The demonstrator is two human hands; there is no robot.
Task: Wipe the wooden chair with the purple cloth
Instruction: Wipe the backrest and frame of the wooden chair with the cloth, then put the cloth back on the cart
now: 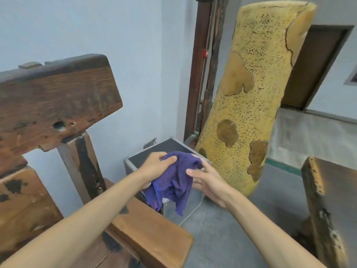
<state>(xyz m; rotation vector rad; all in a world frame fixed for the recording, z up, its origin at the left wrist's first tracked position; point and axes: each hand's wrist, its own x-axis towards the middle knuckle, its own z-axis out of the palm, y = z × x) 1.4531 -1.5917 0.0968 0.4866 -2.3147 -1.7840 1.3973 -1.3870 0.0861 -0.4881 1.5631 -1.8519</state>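
We hold the purple cloth (173, 180) bunched in mid-air between both hands, above a black case (154, 151) and just right of the wooden chair (58, 105). Our left hand (156, 165) grips its upper edge, thumb curled over; our right hand (204, 178) cups its right side, fingers nearly straight.

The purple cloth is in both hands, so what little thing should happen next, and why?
Probably bring the purple cloth left onto the wooden chair. The left hand grips it, the right hand steadies it, and it hangs in the air, not touching wood.
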